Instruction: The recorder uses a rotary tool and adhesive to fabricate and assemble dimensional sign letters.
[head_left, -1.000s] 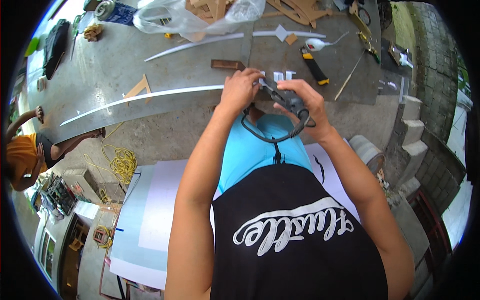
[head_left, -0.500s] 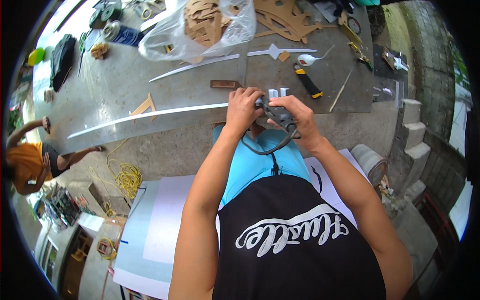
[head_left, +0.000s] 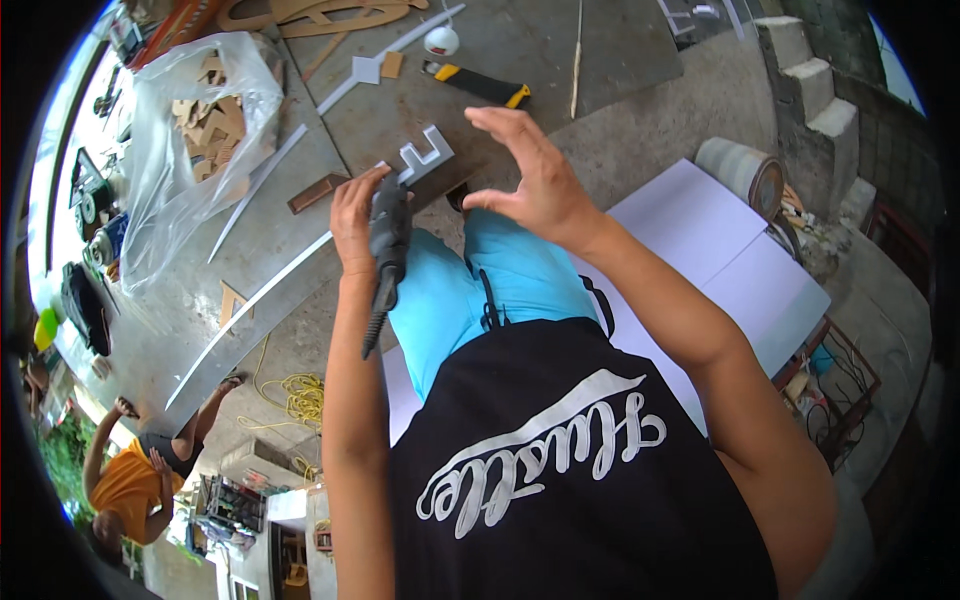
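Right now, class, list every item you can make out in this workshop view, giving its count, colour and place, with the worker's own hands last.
Long curved silver blade-shaped strip: one, grey, on the concrete floor, left of the hands.
Dark grey handheld rotary tool: one, in the left hand.
Grey bracket-shaped cut-out: one, floor, above the tool.
Black and yellow utility knife: one, top centre.
Clear plastic bag of wood offcuts: one, upper left.
Yellow coiled cord: one, floor, lower left.
White flat boards: stacked, right.
Person in orange shirt: one, lower left.
Left hand: gripping the tool.
Right hand: open, empty.
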